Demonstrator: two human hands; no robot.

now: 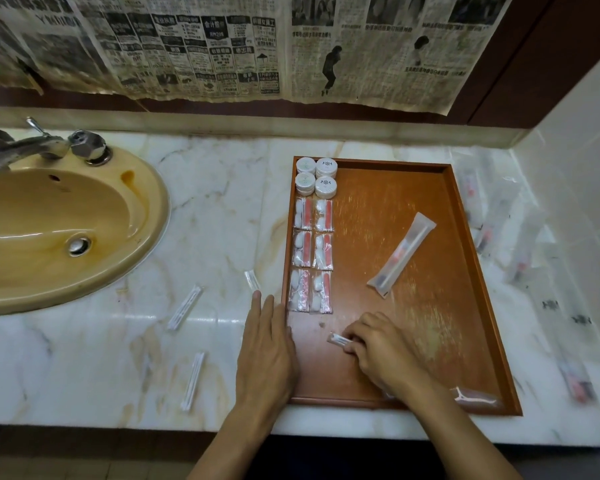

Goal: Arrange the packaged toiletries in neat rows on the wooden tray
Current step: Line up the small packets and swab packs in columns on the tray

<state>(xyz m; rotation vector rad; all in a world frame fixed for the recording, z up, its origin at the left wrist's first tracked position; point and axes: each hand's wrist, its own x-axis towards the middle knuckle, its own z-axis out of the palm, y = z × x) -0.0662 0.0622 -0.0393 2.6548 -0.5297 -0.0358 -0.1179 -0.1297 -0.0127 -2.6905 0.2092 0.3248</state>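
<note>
White veined marble counter (pixel 84 358), yellow oval basin (pixel 66 230) at far left. Left hand (pixel 265 355) lies flat, fingers straight, against the reddish wooden tray (pixel 478 306) edge. Just right of it, the right hand (pixel 383 351) pinches a small white sachet (pixel 336 340), long axis pointing toward the left hand. Ahead of both hands, the filled packet rows (pixel 312 254); judged destination is the gap below them.

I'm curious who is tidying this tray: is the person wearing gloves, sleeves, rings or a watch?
No. Both forearms are bare as far as the picture shows, with no sleeves in view. The left hand and right hand are ungloved, and no ring, watch or bracelet is visible on the fingers or wrists.
</note>
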